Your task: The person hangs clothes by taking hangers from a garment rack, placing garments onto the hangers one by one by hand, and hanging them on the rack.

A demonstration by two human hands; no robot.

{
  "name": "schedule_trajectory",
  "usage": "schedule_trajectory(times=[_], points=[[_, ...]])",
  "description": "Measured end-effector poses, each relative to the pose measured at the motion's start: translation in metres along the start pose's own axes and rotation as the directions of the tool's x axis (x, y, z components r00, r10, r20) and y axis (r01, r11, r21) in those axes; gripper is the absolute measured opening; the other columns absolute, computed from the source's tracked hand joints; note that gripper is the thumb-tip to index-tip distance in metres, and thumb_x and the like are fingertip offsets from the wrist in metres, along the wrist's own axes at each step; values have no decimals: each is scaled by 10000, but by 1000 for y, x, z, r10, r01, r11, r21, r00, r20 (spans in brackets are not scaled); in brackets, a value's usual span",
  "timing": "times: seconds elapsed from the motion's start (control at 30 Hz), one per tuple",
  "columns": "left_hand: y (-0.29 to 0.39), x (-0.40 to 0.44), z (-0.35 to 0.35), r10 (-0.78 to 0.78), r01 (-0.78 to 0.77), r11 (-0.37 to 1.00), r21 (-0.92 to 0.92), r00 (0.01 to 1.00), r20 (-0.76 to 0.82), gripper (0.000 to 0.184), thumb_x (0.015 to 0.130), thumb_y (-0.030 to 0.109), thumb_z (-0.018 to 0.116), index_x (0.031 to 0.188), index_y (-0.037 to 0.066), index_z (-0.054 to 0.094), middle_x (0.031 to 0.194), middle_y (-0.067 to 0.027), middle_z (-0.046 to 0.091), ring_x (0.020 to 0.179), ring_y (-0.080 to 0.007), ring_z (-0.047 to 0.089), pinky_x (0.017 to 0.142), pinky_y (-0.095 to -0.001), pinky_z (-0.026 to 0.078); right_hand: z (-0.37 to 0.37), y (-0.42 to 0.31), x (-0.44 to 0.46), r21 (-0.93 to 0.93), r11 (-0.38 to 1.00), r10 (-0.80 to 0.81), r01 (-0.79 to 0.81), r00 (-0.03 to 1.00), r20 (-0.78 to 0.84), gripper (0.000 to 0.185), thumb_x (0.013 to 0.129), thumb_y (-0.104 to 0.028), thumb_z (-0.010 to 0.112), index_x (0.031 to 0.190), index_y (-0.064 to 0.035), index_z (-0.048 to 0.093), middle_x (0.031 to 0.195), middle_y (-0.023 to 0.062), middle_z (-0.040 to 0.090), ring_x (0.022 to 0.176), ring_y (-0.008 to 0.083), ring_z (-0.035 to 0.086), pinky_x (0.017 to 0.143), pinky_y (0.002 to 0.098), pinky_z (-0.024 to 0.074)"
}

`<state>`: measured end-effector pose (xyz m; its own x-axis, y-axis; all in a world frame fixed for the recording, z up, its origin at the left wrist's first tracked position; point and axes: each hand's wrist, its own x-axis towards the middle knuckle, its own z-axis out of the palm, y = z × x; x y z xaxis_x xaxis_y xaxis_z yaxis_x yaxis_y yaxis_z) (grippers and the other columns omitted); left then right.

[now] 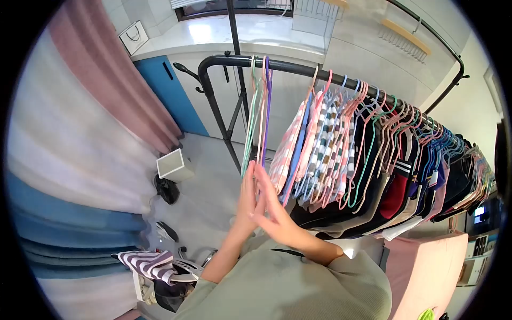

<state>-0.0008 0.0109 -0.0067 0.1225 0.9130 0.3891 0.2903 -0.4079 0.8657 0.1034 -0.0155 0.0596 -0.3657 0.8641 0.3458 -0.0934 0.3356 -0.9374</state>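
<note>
In the middle of the view my left hand (247, 194) and my right hand (273, 207) meet, palms facing and fingers stretched out, fingertips together. Neither hand holds anything. Just above the fingertips, bare hangers hang at the near end of the black clothes rail (298, 68): a green hanger (250, 122), a pink one and a purple hanger (266, 106). To the right of my hands, a pink checked garment (288, 152) begins the row of hung clothes, with several checked garments (326, 146) and dark garments (368, 186) farther along.
Long curtains (80, 133) line the left side. A white bin (175, 165) and a black bag (167, 189) stand on the floor. A striped cloth (149, 264) lies at lower left, and a pink-covered block (421, 266) stands at lower right.
</note>
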Motion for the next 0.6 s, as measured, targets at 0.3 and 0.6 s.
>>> schedule_trajectory(times=[0.3, 0.6], points=[[-30, 9, -15, -183, 193, 979, -60, 972, 147, 512, 767, 128, 620, 1221, 8, 414, 1164, -117, 514, 1071, -234, 503, 908, -325, 378, 15, 51, 13, -108, 989, 75, -102, 972, -224, 839, 777, -92, 588, 1394, 27, 33, 1443, 199, 107, 1318, 305, 171, 1054, 370, 172], [-21, 11, -27, -85, 100, 990, -103, 986, 141, 271, 777, 50, 573, 1023, 19, 461, 969, -139, 562, 887, -305, 563, 776, -343, 432, 10, 61, 26, 161, 984, 121, -80, 956, -267, 764, 816, -30, 509, 1422, -56, 44, 1414, 178, 225, 1162, 181, 359, 941, 306, 314]])
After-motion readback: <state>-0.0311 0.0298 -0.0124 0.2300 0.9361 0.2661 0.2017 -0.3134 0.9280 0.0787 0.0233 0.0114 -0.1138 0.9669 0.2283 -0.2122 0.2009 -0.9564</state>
